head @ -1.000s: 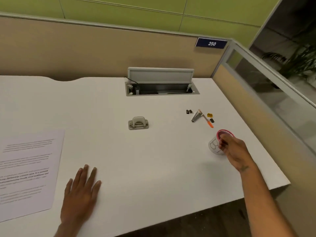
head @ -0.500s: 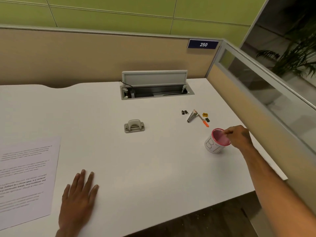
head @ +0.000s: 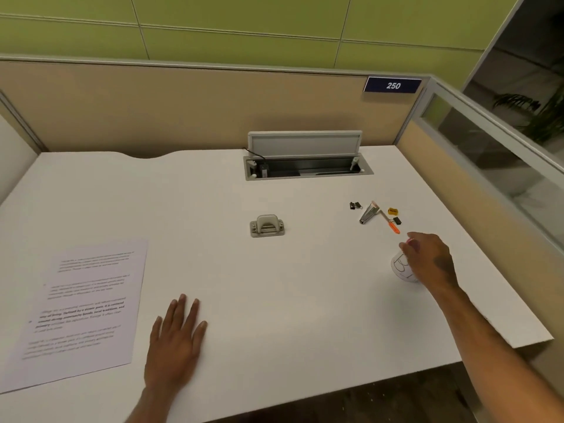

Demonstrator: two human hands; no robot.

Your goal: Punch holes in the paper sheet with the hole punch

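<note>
Right hand (head: 430,261) covers the cup (head: 399,267) (grip unclear, rim mostly hidden); left hand (head: 175,343) lies spread flat.

White desk (head: 274,300); grey hole punch (head: 267,225); white paper sheet (head: 82,306) with black printed lines; white cup (head: 401,267) with black lettering and pink rim; orange-tipped pen (head: 390,223); yellow sharpener (head: 393,211); navy sign (head: 392,85), white "250"; green wall (head: 244,25)

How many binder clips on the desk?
2 visible. One black binder clip sits left of the staple remover; the other binder clip lies beside the yellow sharpener. The right hand may hide more.
</note>
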